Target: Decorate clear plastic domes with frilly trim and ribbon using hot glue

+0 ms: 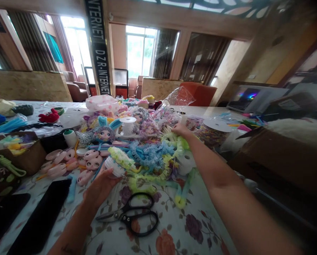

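Left hand [104, 182]: curled around a white ribbed piece [116, 169] with yellow-green lace [123, 158] across its top, over the middle of the table [207, 241].
Right hand [183, 130]: well apart from the left, stretched toward the table's far edge, at some pale strands [167, 134]; whether its fingers grip them, I cannot tell.
Blue lace [150, 154]: bunched between the hands.
Scissors [125, 214]: between the forearms, toward the near edge.
Doll faces [93, 163]: piled beside the left hand, toward the left edge.
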Tool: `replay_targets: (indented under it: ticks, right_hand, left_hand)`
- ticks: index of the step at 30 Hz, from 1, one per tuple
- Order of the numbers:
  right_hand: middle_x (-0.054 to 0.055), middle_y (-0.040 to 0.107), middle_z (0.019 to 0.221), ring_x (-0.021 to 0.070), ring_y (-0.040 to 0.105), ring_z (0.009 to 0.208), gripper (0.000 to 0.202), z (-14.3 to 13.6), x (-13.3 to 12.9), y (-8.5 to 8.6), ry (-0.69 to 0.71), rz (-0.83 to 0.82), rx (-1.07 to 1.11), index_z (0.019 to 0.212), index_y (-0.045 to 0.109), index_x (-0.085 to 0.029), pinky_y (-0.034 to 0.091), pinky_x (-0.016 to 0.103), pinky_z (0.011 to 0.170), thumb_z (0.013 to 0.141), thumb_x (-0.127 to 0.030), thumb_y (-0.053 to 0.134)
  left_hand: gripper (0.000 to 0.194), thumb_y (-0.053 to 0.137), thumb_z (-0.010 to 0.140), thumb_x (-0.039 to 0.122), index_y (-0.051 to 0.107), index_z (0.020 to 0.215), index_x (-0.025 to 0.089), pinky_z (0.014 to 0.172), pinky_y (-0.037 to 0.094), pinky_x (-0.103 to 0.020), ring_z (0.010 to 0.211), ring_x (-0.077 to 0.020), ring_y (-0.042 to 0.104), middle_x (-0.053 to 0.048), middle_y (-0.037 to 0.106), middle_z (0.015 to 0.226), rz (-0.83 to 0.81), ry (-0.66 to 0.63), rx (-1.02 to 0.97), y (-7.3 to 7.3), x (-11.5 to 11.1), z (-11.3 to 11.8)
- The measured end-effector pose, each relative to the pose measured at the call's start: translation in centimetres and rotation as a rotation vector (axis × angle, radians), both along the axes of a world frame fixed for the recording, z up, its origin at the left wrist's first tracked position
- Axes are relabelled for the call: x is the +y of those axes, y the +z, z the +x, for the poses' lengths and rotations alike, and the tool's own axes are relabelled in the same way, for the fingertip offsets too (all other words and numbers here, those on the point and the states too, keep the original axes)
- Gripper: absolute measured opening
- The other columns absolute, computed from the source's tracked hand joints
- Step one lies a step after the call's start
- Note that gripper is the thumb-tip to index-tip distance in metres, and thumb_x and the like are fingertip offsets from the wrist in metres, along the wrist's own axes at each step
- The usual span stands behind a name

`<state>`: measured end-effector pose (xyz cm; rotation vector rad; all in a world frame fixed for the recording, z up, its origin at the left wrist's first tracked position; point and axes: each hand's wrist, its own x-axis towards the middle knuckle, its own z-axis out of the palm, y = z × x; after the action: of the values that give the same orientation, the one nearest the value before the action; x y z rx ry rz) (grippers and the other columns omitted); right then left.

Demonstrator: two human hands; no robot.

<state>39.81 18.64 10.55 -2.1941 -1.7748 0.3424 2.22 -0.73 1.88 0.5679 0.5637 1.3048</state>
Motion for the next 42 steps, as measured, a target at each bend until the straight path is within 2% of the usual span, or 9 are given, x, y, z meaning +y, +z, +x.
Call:
replay_targets:
  ticks: [3,6,10,12,17,20,24,30,42]
  right_hand:
    - [0.004,0.068,0.086,0.0147,0.065,0.074,0.021,-0.1,-0.5,0.1,-0.002,-0.103,-0.039,0.092,0.066,-0.012,0.055,0.031,0.070,0.092,-0.033,0.064]
    - [0.004,0.067,0.077,0.0154,0.065,0.070,0.017,-0.5,-1.0,0.5,0.011,-0.118,-0.073,0.084,0.066,-0.011,0.053,0.030,0.068,0.088,-0.027,0.067]
    - [0.012,0.070,0.080,0.0260,0.067,0.086,0.005,-1.2,-1.3,1.3,0.031,0.034,-0.092,0.079,0.069,-0.010,0.049,0.031,0.072,0.078,-0.015,0.067]
    - [0.012,0.071,0.084,0.0270,0.066,0.090,0.009,-1.6,-1.4,1.5,0.038,0.122,-0.063,0.080,0.069,-0.012,0.047,0.030,0.073,0.080,-0.019,0.063]
    - [0.004,0.063,0.062,0.0167,0.060,0.061,0.023,-2.5,-1.9,1.2,0.075,0.170,0.144,0.072,0.067,-0.014,0.044,0.026,0.059,0.082,-0.033,0.060]
    - [-0.001,0.055,0.051,0.0117,0.048,0.049,0.025,-2.8,-2.4,0.9,0.147,0.093,0.277,0.062,0.064,-0.015,0.039,0.024,0.050,0.074,-0.037,0.070]
    - [-0.003,0.054,0.054,0.0099,0.045,0.050,0.031,-2.6,-3.3,0.8,0.231,0.051,0.407,0.058,0.063,-0.016,0.036,0.024,0.051,0.059,-0.041,0.082]
    - [-0.005,0.050,0.048,0.0083,0.039,0.048,0.030,-1.5,-4.1,0.8,0.271,0.166,0.658,0.067,0.069,-0.016,0.031,0.025,0.048,0.058,-0.041,0.083]
    - [0.006,0.067,0.055,0.0138,0.060,0.051,0.023,-1.7,-5.6,2.4,0.198,0.092,0.760,0.060,0.069,-0.013,0.053,0.024,0.050,0.057,-0.022,0.090]
  left_hand:
    - [0.060,0.059,0.086,0.013,0.046,0.143,0.027,0.087,0.060,-0.042,0.102,-0.0253,0.068,-0.009,0.068,0.124,-0.017,0.009,-0.031,0.2,0.0,-0.1]
    - [0.058,0.056,0.088,0.014,0.044,0.144,0.025,0.087,0.059,-0.044,0.101,-0.0261,0.069,-0.010,0.070,0.120,-0.065,0.028,-0.073,0.4,0.0,-0.1]
    - [0.055,0.052,0.092,0.018,0.041,0.146,0.021,0.084,0.060,-0.043,0.105,-0.0286,0.069,-0.013,0.071,0.118,-0.119,0.025,-0.115,0.7,0.0,0.0]
    - [0.054,0.052,0.094,0.024,0.039,0.146,0.018,0.081,0.061,-0.041,0.105,-0.0301,0.069,-0.014,0.071,0.116,-0.131,0.000,-0.141,0.8,0.0,0.0]
    - [0.062,0.051,0.095,0.040,0.033,0.149,0.015,0.083,0.060,-0.040,0.103,-0.0297,0.071,-0.017,0.072,0.112,-0.188,0.013,-0.231,1.0,0.0,-0.2]
    - [0.064,0.052,0.095,0.042,0.032,0.149,0.015,0.086,0.059,-0.039,0.103,-0.0287,0.070,-0.016,0.072,0.112,-0.181,0.013,-0.270,1.1,0.1,-0.5]
    - [0.062,0.048,0.096,0.044,0.032,0.149,0.014,0.092,0.057,-0.039,0.107,-0.0286,0.069,-0.016,0.071,0.116,-0.147,-0.001,-0.312,1.1,0.2,-0.9]
    - [0.066,0.042,0.096,0.054,0.035,0.148,0.015,0.088,0.057,-0.034,0.110,-0.0272,0.068,-0.016,0.072,0.114,-0.199,0.011,-0.354,1.9,0.2,-1.7]
    - [0.068,0.039,0.094,0.059,0.037,0.147,0.017,0.082,0.061,-0.031,0.104,-0.0266,0.070,-0.018,0.069,0.113,-0.225,0.013,-0.506,2.4,0.1,-2.7]
